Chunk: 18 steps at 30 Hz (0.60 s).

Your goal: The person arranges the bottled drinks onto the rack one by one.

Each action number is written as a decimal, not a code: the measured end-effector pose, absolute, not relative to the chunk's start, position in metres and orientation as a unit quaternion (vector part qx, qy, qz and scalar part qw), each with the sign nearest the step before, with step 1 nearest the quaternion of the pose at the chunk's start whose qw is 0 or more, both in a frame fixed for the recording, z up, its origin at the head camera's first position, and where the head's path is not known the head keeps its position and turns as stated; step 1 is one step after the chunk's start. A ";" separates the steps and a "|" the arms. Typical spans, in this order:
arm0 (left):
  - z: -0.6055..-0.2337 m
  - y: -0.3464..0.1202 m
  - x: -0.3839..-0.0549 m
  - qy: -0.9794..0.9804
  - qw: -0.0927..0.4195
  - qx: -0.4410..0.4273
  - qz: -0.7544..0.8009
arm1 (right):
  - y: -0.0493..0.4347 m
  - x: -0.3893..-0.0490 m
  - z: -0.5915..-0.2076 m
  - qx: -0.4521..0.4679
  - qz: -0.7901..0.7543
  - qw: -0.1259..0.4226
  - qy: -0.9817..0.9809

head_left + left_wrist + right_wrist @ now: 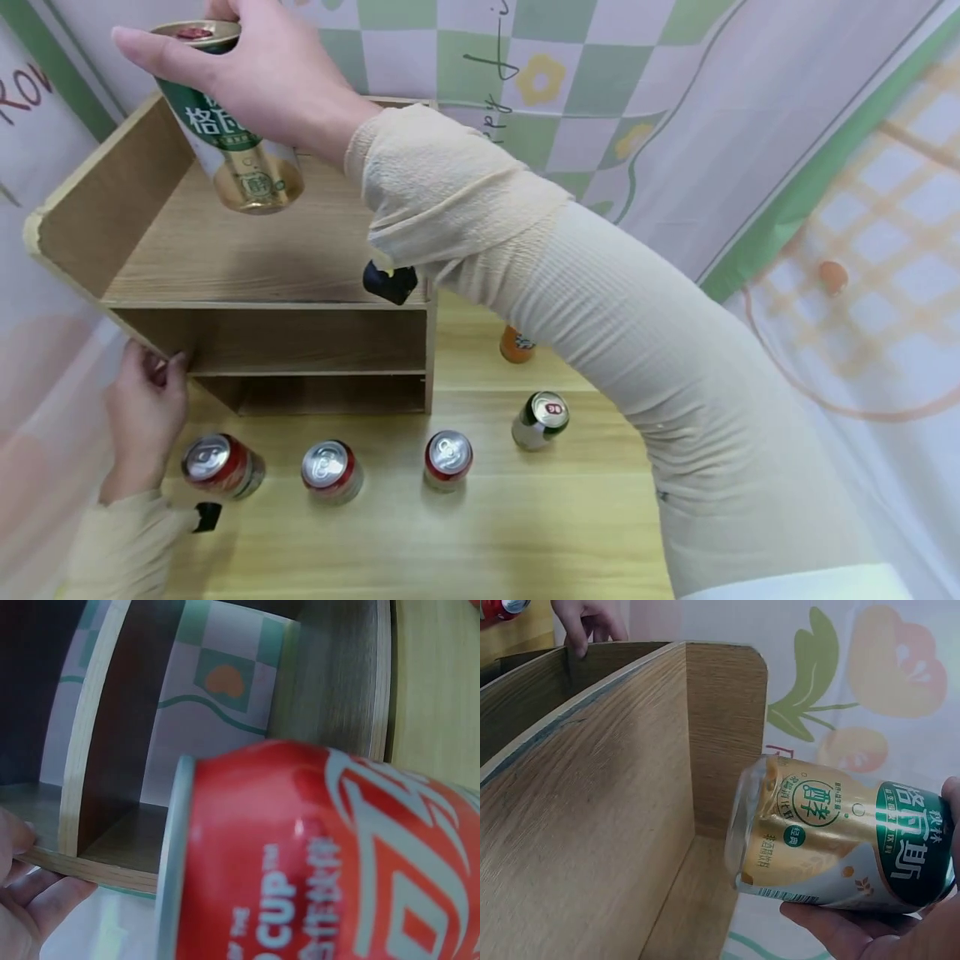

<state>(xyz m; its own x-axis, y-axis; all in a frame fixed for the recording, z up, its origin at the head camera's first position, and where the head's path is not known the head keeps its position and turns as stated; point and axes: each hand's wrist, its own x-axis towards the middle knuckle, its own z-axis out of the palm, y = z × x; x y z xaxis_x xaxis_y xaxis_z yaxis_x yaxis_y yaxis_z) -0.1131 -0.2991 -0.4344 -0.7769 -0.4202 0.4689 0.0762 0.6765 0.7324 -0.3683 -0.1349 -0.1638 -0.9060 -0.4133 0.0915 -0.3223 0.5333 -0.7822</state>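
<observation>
My right hand (262, 75) grips a green, white and gold drink can (251, 167) around its top, tilted over the left part of the wooden shelf's (247, 258) top board. In the right wrist view the can (817, 832) lies across the picture beside the shelf's end panel. Low on the shelf's left side, my left hand (146, 408) pinches the edge of the side panel. Close in front of the left wrist camera is a red cola can (300, 855); it partly hides the shelf, whose edge the left fingers (56, 904) hold.
Along the table (517, 517) in front of the shelf stand several cans, among them a red one (330, 471) and another red one (447, 460). A dark-and-white can (540, 421) and an orange container (516, 346) are right of the shelf. Patterned curtains (547, 75) hang behind.
</observation>
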 end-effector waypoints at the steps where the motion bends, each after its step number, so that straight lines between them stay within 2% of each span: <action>1: -0.435 -0.299 -0.114 -0.858 0.318 0.098 -0.391 | -0.124 -0.338 -0.153 -0.204 -0.430 0.051 0.878; 4: -0.436 -0.299 -0.116 -0.854 0.318 0.095 -0.400 | -0.099 -0.262 -0.134 -0.201 -0.405 0.046 0.891; 7: -0.436 -0.300 -0.115 -0.852 0.319 0.102 -0.402 | -0.093 -0.226 -0.130 -0.196 -0.399 0.043 0.895; 18: -0.434 -0.302 -0.117 -0.852 0.316 0.107 -0.403 | -0.117 -0.216 -0.158 -0.210 -0.405 0.043 0.889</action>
